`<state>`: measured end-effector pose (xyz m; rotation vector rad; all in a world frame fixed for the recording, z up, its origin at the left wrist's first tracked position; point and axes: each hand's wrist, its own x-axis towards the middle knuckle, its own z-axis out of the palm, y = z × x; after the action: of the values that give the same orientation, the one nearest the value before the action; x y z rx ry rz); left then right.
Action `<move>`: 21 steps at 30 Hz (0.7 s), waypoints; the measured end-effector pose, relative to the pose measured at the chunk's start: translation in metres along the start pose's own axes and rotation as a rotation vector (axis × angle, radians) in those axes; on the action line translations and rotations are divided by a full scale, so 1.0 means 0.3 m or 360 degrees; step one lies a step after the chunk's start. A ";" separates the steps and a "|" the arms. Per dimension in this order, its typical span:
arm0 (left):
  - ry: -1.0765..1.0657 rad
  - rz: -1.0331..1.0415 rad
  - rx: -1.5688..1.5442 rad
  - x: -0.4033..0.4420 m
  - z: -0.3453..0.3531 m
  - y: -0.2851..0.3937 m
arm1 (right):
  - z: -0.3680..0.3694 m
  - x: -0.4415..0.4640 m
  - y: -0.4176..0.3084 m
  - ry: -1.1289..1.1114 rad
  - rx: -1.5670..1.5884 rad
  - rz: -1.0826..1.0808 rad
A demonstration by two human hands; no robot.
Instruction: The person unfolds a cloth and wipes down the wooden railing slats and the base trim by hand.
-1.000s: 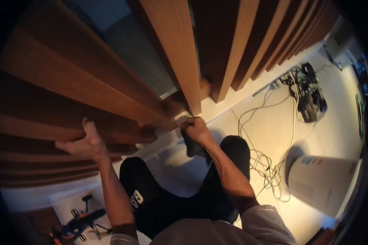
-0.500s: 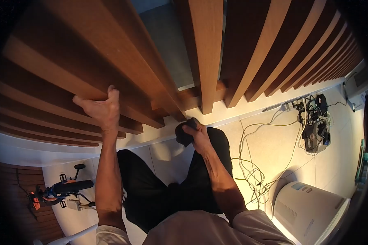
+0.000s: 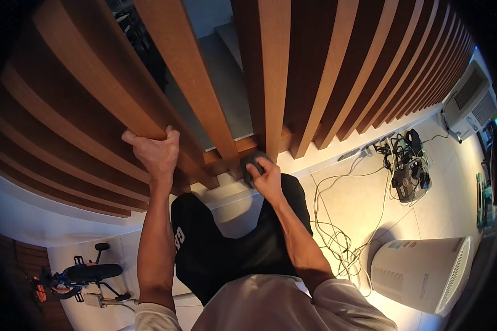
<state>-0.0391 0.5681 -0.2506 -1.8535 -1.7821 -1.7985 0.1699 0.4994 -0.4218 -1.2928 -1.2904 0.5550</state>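
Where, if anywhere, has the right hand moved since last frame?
Yes: the right hand moved upward in view, closer to the wooden bottom rail.

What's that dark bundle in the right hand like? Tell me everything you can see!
The dark bundle is charcoal grey and looks like soft cloth, bunched into a small wad with no pattern that I can make out. The right hand grips it, with the thumb pressed on it and part of it hidden by the hand. It is down by the foot of the wooden slats; whether it touches the wood is hard to tell.
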 end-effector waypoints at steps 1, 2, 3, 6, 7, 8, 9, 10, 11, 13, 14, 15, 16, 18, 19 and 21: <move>0.0005 0.0000 -0.0002 -0.002 -0.007 0.002 | 0.028 0.018 0.048 -0.0001 -0.0001 -0.0005; -0.0015 -0.0034 0.0029 -0.005 -0.009 0.012 | 0.053 0.045 0.052 -0.0028 0.0324 0.0266; -0.0035 -0.0067 0.0059 -0.004 -0.012 0.020 | 0.070 0.073 0.056 -0.0055 0.0649 0.0538; -0.0050 -0.0034 0.0069 0.000 -0.018 0.021 | 0.090 0.131 0.125 -0.0175 0.0027 0.0135; -0.0056 -0.0024 0.0065 0.005 -0.022 0.029 | 0.106 0.141 0.165 -0.0208 -0.0477 -0.0165; -0.0128 -0.0136 0.0109 0.007 -0.035 0.047 | 0.144 0.131 0.265 -0.0219 -0.0469 -0.0144; -0.0203 -0.0253 0.0155 -0.003 -0.046 0.056 | 0.144 0.123 0.260 -0.0214 -0.0472 -0.0133; -0.0209 -0.0253 0.0152 -0.028 -0.051 0.051 | 0.145 0.122 0.256 -0.0206 -0.0529 -0.0027; -0.0031 -0.0126 0.0254 -0.064 -0.056 0.039 | 0.144 0.135 0.242 -0.0194 -0.0583 0.0073; 0.0061 -0.0021 0.0101 -0.182 -0.065 0.006 | 0.132 0.160 0.180 -0.0255 -0.0602 0.0216; -0.0027 -0.0054 -0.0154 -0.271 -0.068 -0.018 | 0.127 0.154 0.164 -0.0326 -0.0621 0.0362; -0.0354 -0.0007 0.0003 -0.354 -0.064 -0.048 | 0.123 0.132 0.169 -0.0323 -0.0626 0.0379; -0.0669 0.0037 0.0156 -0.422 -0.045 -0.076 | 0.118 0.102 0.173 -0.0190 -0.0377 0.0325; -0.0997 0.0046 0.0100 -0.528 0.010 -0.104 | 0.087 0.022 0.138 -0.0079 -0.0142 0.0277; -0.1000 0.0021 0.0100 -0.546 0.025 -0.082 | 0.034 -0.026 0.039 -0.0149 0.0297 0.0569; -0.1037 0.0033 -0.0153 -0.549 0.053 -0.044 | -0.035 -0.102 -0.075 -0.0203 0.0736 0.0886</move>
<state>0.0126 0.4729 -0.3765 -2.7106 -1.8294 -1.3777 0.1633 0.4621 -0.4108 -1.2236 -0.8158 1.2651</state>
